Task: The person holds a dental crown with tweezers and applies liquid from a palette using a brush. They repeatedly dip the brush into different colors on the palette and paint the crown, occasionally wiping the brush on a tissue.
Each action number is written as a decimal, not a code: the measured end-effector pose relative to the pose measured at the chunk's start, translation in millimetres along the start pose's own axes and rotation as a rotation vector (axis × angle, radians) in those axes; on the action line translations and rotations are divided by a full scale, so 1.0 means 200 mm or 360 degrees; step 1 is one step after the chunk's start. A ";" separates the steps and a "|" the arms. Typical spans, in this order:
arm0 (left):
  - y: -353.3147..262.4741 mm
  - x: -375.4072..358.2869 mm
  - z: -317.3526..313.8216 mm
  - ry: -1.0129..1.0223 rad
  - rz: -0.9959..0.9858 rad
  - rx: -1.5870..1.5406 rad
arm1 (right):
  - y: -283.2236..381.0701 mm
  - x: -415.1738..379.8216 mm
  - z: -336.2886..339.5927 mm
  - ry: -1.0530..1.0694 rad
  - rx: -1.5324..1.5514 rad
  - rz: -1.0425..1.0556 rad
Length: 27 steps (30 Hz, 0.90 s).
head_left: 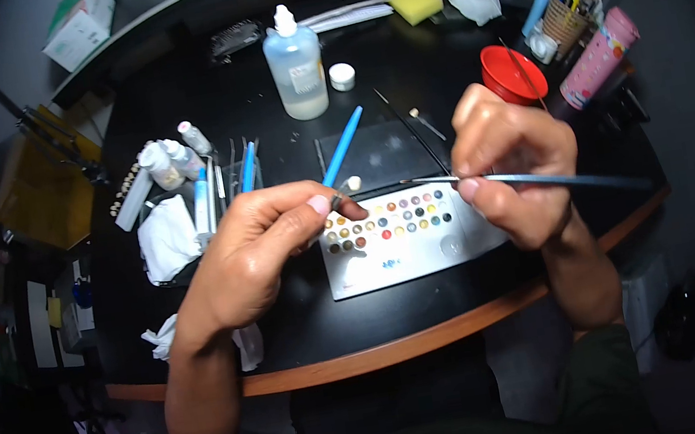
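Note:
Above the left part of a white palette [391, 269] with rows of coloured paint dots, my left hand [265, 234] pinches a small item at its fingertips, too small to make out, with a small whitish piece [352, 184] close by. My right hand [514, 161] holds a thin dark-handled brush [540, 179] over the palette's right part. The brush's fine tip points left, toward my left fingertips, with a gap between them. Behind the palette lies a dark tile [374, 155], with a blue-handled tool [343, 146] and another thin brush [414, 131] across it.
A clear bottle [298, 72] and white jar [342, 77] stand at the back. Small bottles [165, 165] and a white cloth [169, 241] are at left. A red bowl [513, 71], pink flask [599, 58] and yellow sponge [415, 3] stand toward the right.

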<state>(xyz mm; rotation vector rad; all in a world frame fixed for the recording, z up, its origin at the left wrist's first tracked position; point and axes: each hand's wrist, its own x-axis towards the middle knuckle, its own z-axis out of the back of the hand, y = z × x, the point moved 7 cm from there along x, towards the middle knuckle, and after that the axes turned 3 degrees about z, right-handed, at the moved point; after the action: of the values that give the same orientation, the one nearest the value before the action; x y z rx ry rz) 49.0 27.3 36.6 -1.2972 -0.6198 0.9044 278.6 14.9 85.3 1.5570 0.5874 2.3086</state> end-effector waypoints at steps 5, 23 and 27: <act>0.00 0.00 0.00 0.0050 -0.0029 -0.0006 | 0.14 -0.02 -0.11 -0.0208 -0.0372 0.0340; -0.01 -0.01 -0.01 0.0126 -0.0014 -0.0005 | 0.19 -0.03 -0.16 -0.0153 -0.0592 0.0369; -0.01 0.00 -0.01 0.0132 -0.0006 0.0002 | 0.17 -0.03 -0.17 -0.0125 -0.0567 0.0441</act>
<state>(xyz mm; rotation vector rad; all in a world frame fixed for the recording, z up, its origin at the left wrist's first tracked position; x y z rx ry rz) 51.0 25.0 37.8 -1.3254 -0.5568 0.8434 248.6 -23.7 86.0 1.6214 -0.0666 2.3633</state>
